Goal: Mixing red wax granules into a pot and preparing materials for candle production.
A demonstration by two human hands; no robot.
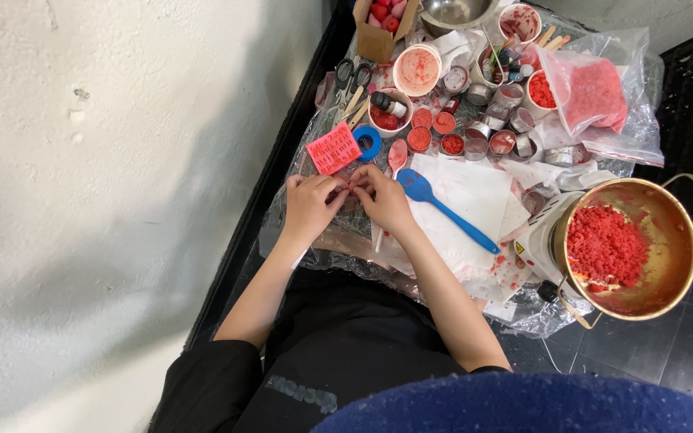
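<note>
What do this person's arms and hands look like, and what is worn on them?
Both hands, left hand and right hand, are bare: no gloves, and no rings or watch that I can make out. The forearms are uncovered; black sleeves are pushed up near the elbows.

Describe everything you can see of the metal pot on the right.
The metal pot is round, gold-toned outside with a shiny, red-smeared inside. It stands upright on a white base at the table's right edge. Red crumbly granules fill its left half. A wire handle sticks out at the upper right, another at the lower left. Neither hand touches it.
</note>
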